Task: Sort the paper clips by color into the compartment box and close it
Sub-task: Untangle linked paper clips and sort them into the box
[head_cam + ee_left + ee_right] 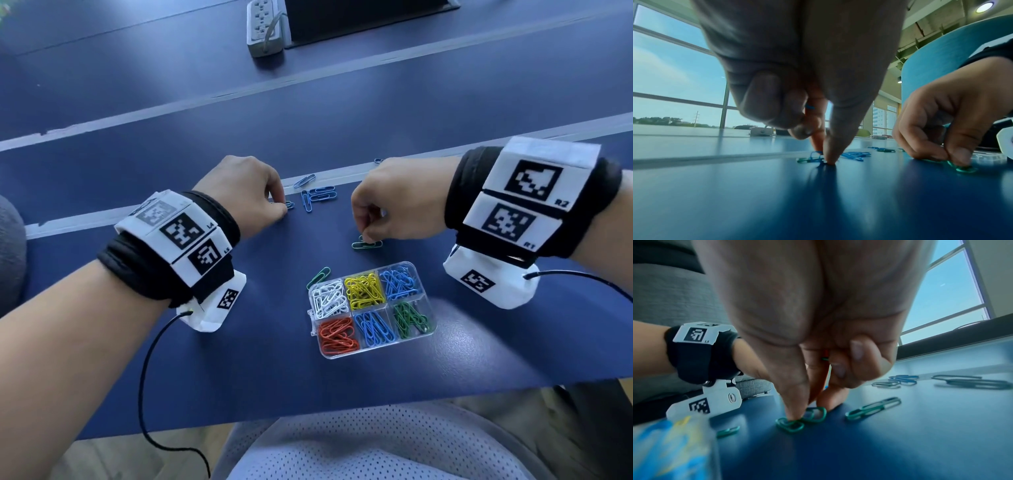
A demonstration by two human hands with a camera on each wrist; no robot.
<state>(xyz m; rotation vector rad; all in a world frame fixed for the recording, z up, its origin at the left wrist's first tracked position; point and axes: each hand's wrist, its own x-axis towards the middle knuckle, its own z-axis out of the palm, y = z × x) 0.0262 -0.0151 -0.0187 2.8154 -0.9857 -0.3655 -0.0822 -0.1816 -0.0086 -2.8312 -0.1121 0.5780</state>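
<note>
In the head view a clear compartment box (371, 310) stands in the lower middle of the frame on a dark blue table (205, 342). It has six compartments. The upper row holds white clips (329, 299), yellow clips (364, 287) and blue clips (400, 279). The lower row holds orange clips (339, 334), more blue ones and green clips (411, 317). If there is a lid, it cannot be told from the frames.

The left hand (245, 195) is at the middle left of the frame, fingers curled down to the table. In the left wrist view the thumb and a fingertip (830, 155) pinch a blue paper clip (815, 156) that lies on the surface, and a small blue piece shows higher up between the curled fingers. Just right of this hand a few loose blue clips (320, 195) lie near a pale strip of the table.

The right hand (394, 202) is at the middle right, also curled downward. In the right wrist view its thumb (795, 404) and a finger close on green paper clips (803, 418) that touch the table. One more green clip (873, 408) lies just right of them, apart from the fingers. Something red and green shows deeper in the curled fingers, too small to name.

A single green clip (318, 275) lies touching the upper left corner of the box. A power strip (265, 29) sits at the top of the head view.
</note>
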